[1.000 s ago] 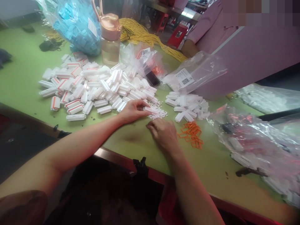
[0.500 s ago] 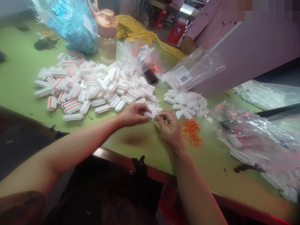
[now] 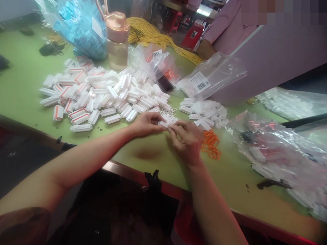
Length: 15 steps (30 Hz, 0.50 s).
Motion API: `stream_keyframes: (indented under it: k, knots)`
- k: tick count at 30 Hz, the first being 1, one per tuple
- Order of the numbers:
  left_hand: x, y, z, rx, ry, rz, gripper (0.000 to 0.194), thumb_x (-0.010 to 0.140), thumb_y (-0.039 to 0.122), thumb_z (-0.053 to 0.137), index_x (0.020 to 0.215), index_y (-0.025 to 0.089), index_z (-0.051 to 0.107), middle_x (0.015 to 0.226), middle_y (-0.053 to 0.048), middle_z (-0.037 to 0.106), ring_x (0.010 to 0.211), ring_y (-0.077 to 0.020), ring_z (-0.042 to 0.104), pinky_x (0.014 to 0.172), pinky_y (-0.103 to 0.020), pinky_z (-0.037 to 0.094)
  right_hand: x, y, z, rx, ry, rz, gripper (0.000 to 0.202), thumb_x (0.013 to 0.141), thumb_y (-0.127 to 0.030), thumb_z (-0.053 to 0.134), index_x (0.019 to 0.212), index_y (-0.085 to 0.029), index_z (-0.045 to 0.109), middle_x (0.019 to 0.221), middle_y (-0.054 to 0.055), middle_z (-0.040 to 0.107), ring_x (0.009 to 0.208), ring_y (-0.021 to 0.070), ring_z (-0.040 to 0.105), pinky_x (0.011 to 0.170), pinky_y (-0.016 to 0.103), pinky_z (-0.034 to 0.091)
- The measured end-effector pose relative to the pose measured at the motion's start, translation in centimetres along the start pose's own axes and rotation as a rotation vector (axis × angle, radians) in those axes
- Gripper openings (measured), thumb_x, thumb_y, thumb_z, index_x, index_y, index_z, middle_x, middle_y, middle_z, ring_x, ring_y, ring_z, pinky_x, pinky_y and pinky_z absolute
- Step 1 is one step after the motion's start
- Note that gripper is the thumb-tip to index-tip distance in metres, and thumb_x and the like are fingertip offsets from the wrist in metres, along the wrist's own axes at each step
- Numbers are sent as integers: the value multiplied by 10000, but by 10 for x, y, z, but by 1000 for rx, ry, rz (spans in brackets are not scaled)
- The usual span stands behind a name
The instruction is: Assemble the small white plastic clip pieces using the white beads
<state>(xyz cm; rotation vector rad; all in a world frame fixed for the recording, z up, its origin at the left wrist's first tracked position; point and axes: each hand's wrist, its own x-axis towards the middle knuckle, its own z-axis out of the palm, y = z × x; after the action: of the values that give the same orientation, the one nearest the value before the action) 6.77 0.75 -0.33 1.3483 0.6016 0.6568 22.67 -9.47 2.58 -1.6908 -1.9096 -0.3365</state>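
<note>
My left grip, the left hand (image 3: 145,123), pinches a small white piece (image 3: 163,124), its long axis running roughly left to right. The right hand (image 3: 187,139) is narrowed at the piece's right end; I can't tell whether it holds anything. Just beyond I see loose white bits (image 3: 170,117), with the white blocks (image 3: 112,119) off left and orange frames (image 3: 214,152) right of my right hand. Bare desk (image 3: 150,158) lies open between my forearms, down to the near edge.

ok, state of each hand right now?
Left hand: closed on a small white plastic piece.
Right hand: fingertips at that piece's end; whether it grips anything can't be told.
</note>
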Motion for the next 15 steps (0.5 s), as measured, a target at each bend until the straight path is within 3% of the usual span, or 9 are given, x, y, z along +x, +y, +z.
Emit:
stream_keyframes:
  k: [3,7,12,15]
  knots:
    - [0,-2,0,-146,17,-41,393,593,328,823,886,115,674,618,9,627,544,-70,548,541,-204,422,-1,-6,-3,-119,2,-70,191,916,-304,551,978,-272,729,917,43,717,831,204,590,740,378,333]
    - [0,-4,-2,-147,36,-42,386,594,319,827,885,112,681,610,5,631,533,-67,552,523,-193,412,-1,-10,-1,-93,-41,-22,203,919,-314,544,974,-276,736,930,50,720,853,209,592,757,384,329]
    - [4,-4,-6,-67,97,-36,434,586,363,839,911,122,683,578,19,604,496,-64,521,491,-193,390,0,19,1,279,94,269,269,932,-381,492,943,-234,717,936,61,694,874,206,611,757,358,433]
    - [5,-3,-7,-49,118,-28,418,590,356,833,897,120,676,573,25,589,500,-60,510,501,-193,393,-2,38,2,268,-17,414,250,871,-407,558,839,-208,706,856,58,694,732,189,577,681,340,431]
